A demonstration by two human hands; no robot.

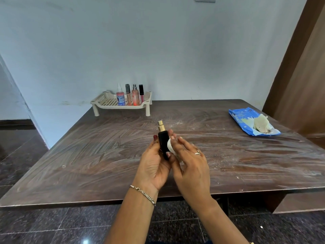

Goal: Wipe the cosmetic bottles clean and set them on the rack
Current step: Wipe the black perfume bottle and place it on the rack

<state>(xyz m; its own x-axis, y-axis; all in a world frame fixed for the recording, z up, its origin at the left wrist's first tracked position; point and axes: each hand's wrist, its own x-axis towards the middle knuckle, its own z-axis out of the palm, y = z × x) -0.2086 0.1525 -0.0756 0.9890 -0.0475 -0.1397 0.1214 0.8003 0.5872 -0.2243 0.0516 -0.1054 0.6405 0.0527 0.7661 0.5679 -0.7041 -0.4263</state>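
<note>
My left hand [154,166] grips a black bottle [163,140] with a gold sprayer top, held upright above the middle of the table. My right hand [190,164] presses a white wipe [170,145] against the bottle's right side; most of the wipe is hidden under the fingers. At the back of the table stands a beige rack [107,102] with several bottles and tubes lined up on its right half: a pink bottle with a blue label [120,98], a nude tube [128,95], a peach spray bottle [135,95] and a dark-capped lip gloss [141,94].
The brown wooden table [88,155] is streaked and dusted with white powder. A blue wipes pack [245,120] lies at the right, with used crumpled wipes [262,125] on it. A wooden door panel stands at the far right. Dark floor tiles lie below the table's front edge.
</note>
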